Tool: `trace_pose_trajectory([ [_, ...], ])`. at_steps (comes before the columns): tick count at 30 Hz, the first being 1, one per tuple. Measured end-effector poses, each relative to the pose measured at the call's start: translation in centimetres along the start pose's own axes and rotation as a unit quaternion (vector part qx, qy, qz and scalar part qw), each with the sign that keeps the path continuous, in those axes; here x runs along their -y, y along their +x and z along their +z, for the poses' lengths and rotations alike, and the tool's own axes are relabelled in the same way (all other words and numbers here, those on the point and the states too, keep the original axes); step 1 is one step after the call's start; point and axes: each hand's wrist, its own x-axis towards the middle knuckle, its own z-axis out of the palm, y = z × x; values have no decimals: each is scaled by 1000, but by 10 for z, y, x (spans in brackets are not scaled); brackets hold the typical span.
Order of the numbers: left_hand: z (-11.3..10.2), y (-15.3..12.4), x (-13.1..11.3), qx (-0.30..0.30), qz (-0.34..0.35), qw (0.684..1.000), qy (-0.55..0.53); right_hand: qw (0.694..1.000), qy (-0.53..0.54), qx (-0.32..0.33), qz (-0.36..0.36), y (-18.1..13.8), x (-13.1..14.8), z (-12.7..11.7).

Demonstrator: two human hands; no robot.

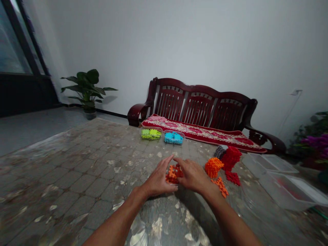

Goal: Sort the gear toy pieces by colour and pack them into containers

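Observation:
Between my two hands is a small cluster of orange interlocking plastic pieces (173,173), low over the patterned tabletop. My left hand (158,178) curves around its left side, thumb near the front and fingers at the back. From the right, my right hand (191,174) closes on the same cluster with bent fingers. My fingers cover part of the pieces, and whether a clear box lies under them I cannot tell. To the right stand an orange stack of pieces (214,167) and a flat orange strip (220,187).
Clear boxes of green pieces (151,134) and blue pieces (174,137) stand at the table's far edge. Red pieces (230,159) and grey pieces (219,152) are at the right, near translucent plastic bins (289,189). A wooden bench (197,106) stands behind the table (84,177).

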Motion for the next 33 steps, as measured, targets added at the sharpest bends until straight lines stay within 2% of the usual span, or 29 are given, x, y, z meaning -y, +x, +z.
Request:
trace_pose_trajectory([
  [3,0,0,0,2,-6,1000,1,998,50,-33,-22,1,-3,6],
  [6,-1,0,-2,3,-11,1000,5,986,121,-111,-12,-4,-24,15],
  [10,-1,-1,-5,3,-15,1000,8,951,161,-248,88,-19,-76,12],
  [13,-2,-2,-6,0,-18,1000,12,933,119,-293,174,-33,-119,-5],
  [16,-1,-2,-6,-2,-18,1000,17,927,65,-267,255,-44,-149,-21],
  [18,-1,-3,-5,-4,-17,1000,22,931,28,-233,279,-48,-158,-26],
  [24,-2,-4,-6,-10,-18,999,32,940,-61,-153,298,-49,-147,-19],
  [33,-2,-3,-5,-11,-13,999,36,935,-72,-148,314,-46,-141,-15],
])
